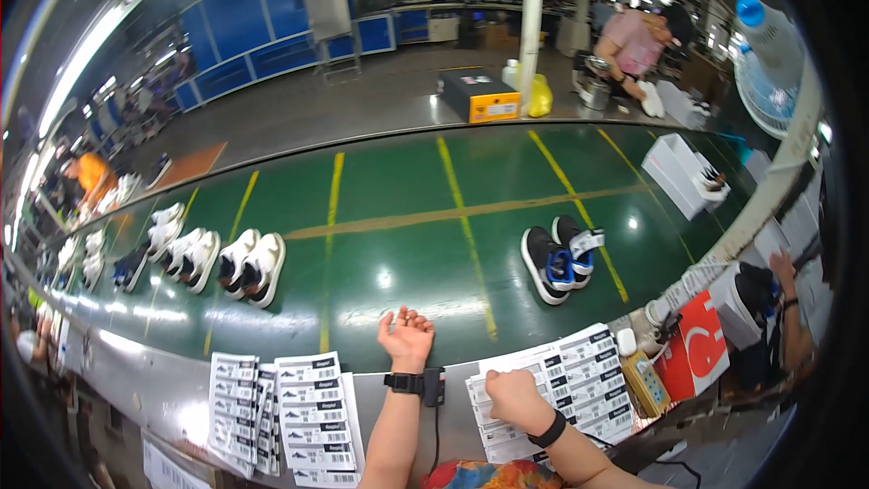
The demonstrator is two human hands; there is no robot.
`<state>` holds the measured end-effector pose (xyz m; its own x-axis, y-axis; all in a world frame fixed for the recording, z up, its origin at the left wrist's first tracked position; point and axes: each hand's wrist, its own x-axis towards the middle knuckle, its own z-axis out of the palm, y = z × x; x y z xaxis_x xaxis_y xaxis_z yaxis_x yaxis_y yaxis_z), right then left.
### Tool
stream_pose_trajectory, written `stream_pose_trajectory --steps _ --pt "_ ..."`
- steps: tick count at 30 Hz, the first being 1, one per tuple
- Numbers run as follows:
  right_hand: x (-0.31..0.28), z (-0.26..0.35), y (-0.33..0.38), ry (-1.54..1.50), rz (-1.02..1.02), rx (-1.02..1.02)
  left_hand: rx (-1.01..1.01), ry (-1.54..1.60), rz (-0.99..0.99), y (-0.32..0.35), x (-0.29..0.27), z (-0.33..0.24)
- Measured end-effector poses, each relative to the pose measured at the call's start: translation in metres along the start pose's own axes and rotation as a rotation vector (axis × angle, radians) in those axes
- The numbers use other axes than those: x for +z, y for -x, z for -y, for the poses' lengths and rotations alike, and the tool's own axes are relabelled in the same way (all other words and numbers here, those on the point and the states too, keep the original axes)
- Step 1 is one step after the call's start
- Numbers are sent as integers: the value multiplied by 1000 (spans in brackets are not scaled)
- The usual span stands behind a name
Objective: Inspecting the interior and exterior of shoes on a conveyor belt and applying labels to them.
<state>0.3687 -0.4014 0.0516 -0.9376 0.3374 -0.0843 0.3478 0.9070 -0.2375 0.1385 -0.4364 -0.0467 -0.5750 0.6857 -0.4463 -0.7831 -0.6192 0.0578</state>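
Note:
My left hand [406, 337] is raised over the near edge of the green conveyor belt [398, 208], palm up with fingers loosely curled and nothing in it. A black wrist device [415, 383] is strapped to that forearm. My right hand [510, 397] is closed in a fist and rests on a sheet of barcode labels [579, 371] on the metal ledge. A pair of black shoes with blue and white trim [559, 256] lies on the belt just beyond and to the right of my hands.
More label sheets [281, 412] lie at the left of the ledge. Several pairs of white shoes [217, 258] sit on the belt's left part. An open white shoebox [681, 172] stands at the right; a red box [699, 349] and a small yellow box [644, 382] are near. Other people work around the belt.

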Motion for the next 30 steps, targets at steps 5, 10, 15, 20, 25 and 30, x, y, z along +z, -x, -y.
stream_pose_trajectory --steps 5,10,15,20,25,30 --pt "2 1 -2 28 20 17 21 -10 -28 0 0 -1" --pt "3 2 -3 64 49 30 6 1 -18 2 1 -2" --pt "2 4 -4 96 74 44 5 -4 -19 1 1 -2" --pt "1 4 -4 99 83 47 9 -12 -28 -1 -1 -3" --pt "1 5 -5 102 57 38 1 -127 91 12 14 0" --pt "4 4 -4 101 70 58 119 -893 221 32 66 -5"
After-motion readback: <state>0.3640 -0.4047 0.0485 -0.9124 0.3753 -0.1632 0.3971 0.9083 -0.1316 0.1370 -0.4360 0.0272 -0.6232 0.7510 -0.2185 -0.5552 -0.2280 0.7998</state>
